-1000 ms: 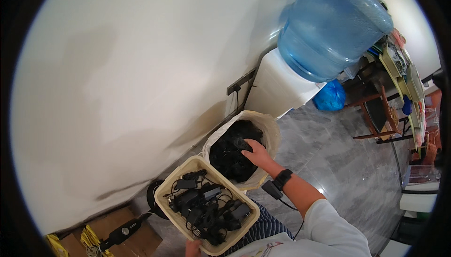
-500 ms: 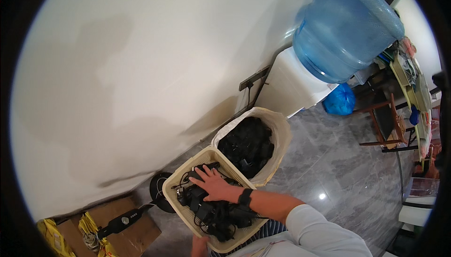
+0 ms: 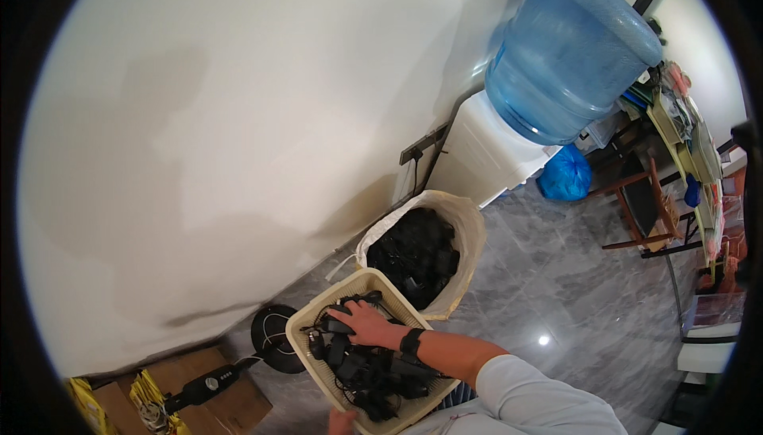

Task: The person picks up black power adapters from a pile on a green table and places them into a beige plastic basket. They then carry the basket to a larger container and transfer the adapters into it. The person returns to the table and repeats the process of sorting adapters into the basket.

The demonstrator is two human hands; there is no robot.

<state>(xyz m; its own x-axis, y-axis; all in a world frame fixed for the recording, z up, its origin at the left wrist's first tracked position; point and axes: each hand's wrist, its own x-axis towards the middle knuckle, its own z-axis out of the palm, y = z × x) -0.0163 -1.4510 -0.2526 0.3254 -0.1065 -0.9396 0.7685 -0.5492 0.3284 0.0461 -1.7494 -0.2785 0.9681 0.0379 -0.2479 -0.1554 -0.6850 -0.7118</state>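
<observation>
I hold a cream plastic basket with my left hand at its lower left edge. It holds several black power adapters with tangled cords. My right hand is inside the basket, its fingers closed over a black adapter near the upper left. Just beyond the basket, a pale open sack is filled with black items too jumbled to tell apart.
A white stand bears a blue water jug against the wall. Behind are a blue bag, chair and cluttered shelf. A black disc-shaped base, cardboard and yellow packets lie at lower left.
My right hand has moved from the sack down-left into the basket, where its spread fingers have since curled over an adapter. The basket sits slightly further right in view.
</observation>
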